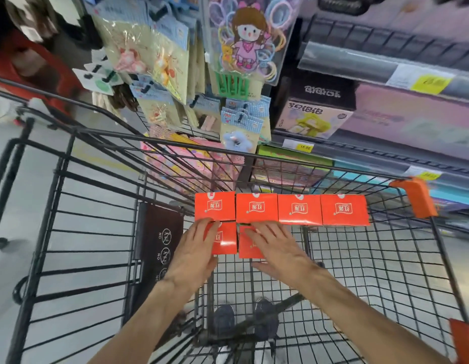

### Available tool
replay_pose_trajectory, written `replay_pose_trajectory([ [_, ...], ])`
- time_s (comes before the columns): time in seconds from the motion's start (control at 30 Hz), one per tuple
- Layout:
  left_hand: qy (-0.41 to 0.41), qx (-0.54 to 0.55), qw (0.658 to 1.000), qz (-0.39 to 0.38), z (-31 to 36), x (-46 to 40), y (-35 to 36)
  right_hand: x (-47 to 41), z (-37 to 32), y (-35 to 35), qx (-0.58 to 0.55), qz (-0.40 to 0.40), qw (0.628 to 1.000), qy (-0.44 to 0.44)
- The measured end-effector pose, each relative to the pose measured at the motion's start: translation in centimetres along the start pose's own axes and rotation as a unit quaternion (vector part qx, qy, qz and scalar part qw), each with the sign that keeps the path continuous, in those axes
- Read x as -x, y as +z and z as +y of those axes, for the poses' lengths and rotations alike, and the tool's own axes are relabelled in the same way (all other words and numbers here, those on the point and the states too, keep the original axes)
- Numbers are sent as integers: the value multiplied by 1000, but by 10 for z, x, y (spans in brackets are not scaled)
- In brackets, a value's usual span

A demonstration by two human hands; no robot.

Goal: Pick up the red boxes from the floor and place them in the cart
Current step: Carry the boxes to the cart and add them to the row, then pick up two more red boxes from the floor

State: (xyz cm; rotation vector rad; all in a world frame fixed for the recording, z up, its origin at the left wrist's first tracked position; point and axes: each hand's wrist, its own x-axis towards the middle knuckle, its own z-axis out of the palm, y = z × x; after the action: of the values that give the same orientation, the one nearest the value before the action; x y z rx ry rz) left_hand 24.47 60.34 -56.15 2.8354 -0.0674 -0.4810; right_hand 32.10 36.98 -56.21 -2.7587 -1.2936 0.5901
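Several red boxes lie flat on the wire bottom of the black cart [386, 258]. A far row runs left to right, from one red box [215, 206] to another [343, 209]. In front of that row lie two more. My left hand [194, 253] rests flat on the left front box [225, 243], fingers spread. My right hand [278, 248] lies over the right front box [248, 245], thumb at its near edge. Neither box is lifted off the wire.
Store shelves [386, 153] with boxed toys and price tags stand beyond the cart on the right. Hanging hair accessories [175, 74] crowd the display ahead. Orange corner guards [414, 195] cap the cart's right rim. My shoes [244, 321] show through the wire bottom.
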Motion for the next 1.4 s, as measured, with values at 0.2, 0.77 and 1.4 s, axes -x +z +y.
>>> replay_pose_trajectory([
  [0.2, 70, 4, 997, 25, 34, 1, -73, 71, 24, -74, -33, 27, 995, 90],
  [0.77, 497, -97, 856, 101, 436, 24, -302, 521, 41, -298, -43, 200, 859, 469],
  [1.4, 763, -84, 641, 10, 1035, 167, -193, 1060, 49, -224, -86, 259, 582, 766],
])
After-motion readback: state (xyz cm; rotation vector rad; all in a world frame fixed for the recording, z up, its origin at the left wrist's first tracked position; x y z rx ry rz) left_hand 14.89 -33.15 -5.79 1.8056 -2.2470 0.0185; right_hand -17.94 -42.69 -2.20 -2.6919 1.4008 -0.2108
